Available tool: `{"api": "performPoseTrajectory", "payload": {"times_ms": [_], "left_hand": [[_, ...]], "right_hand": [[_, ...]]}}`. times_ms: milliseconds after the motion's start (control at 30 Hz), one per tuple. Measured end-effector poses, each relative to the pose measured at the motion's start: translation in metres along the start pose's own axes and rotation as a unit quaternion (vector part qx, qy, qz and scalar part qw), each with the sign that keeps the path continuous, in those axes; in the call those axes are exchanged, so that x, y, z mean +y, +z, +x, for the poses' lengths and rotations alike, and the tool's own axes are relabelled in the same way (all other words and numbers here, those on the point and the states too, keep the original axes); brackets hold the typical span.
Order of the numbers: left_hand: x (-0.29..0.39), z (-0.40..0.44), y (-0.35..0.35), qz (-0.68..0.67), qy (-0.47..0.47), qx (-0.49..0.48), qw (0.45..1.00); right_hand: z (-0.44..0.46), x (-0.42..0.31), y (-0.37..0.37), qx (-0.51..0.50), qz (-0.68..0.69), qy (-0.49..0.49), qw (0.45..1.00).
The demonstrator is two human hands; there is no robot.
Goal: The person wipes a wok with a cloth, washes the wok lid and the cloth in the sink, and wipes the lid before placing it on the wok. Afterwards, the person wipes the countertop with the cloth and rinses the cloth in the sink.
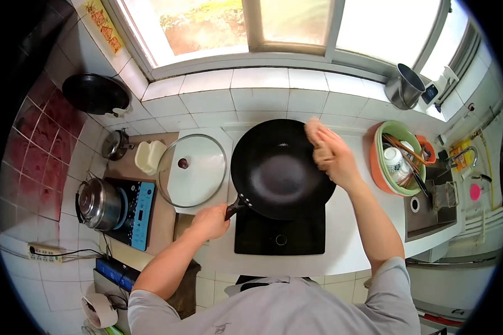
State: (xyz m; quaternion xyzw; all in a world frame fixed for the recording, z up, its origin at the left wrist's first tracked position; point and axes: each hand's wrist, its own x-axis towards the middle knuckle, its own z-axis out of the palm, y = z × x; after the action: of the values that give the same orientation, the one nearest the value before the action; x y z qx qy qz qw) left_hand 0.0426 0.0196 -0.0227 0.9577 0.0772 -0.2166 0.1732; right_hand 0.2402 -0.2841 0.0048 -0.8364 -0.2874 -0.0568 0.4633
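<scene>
Black cooktop [280, 241] on worktop [355, 240], peeking out near side of wok [282, 167]. Left hand [209, 222]: fingers clenched round wok's handle [237, 207]. Left of wok: glass lid [192, 174]. Right: green basin [380, 146]. Right hand [331, 149] at wok's far-right rim, blurred; can't tell if gripping.
</scene>
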Motion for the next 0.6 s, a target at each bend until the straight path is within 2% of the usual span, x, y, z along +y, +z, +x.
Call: {"api": "performPoseTrajectory", "payload": {"times_ms": [33, 67, 133, 200, 233, 300, 367, 400, 433, 500, 533, 567, 600], "left_hand": [[0.003, -0.001, -0.005, 0.004, 0.007, -0.012, 1.000], [0.002, 0.001, -0.004, 0.004, 0.012, -0.016, 1.000], [-0.003, 0.005, -0.005, 0.008, 0.021, -0.020, 1.000], [-0.007, 0.007, -0.009, 0.006, 0.044, -0.016, 0.999], [-0.009, 0.009, -0.007, 0.004, 0.047, -0.021, 0.999], [-0.010, 0.011, -0.004, 0.003, 0.051, -0.024, 0.998], [-0.010, 0.011, -0.003, 0.007, 0.055, -0.014, 0.998], [-0.011, 0.011, -0.003, 0.006, 0.055, -0.011, 0.998], [-0.010, 0.011, -0.002, 0.003, 0.056, -0.006, 0.998], [-0.012, 0.010, -0.001, -0.003, 0.055, -0.005, 0.998], [-0.012, 0.011, -0.001, -0.006, 0.052, -0.007, 0.999], [-0.012, 0.011, -0.001, -0.009, 0.049, -0.010, 0.999], [-0.013, 0.011, -0.002, -0.013, 0.052, -0.013, 0.998]], "right_hand": [[0.015, 0.028, 0.026, 0.042, -0.244, -0.170, 0.954], [0.019, 0.024, 0.043, -0.079, -0.253, -0.058, 0.962], [0.010, 0.096, 0.097, -0.224, -0.439, 0.004, 0.870], [0.018, 0.091, 0.125, -0.293, -0.443, 0.081, 0.843], [0.024, 0.070, 0.136, -0.291, -0.353, 0.098, 0.884], [0.028, 0.076, 0.185, -0.245, -0.236, 0.114, 0.933], [0.021, 0.059, 0.212, -0.228, -0.154, -0.080, 0.958], [0.010, 0.045, 0.211, -0.268, -0.100, -0.137, 0.948], [0.008, 0.019, 0.186, -0.451, -0.014, -0.105, 0.886], [-0.009, -0.017, 0.135, -0.602, 0.037, -0.080, 0.793], [-0.018, -0.022, 0.109, -0.636, 0.030, -0.075, 0.768], [-0.025, -0.013, 0.088, -0.633, 0.026, -0.070, 0.770], [-0.041, 0.013, 0.070, -0.499, 0.136, -0.031, 0.855]]}}
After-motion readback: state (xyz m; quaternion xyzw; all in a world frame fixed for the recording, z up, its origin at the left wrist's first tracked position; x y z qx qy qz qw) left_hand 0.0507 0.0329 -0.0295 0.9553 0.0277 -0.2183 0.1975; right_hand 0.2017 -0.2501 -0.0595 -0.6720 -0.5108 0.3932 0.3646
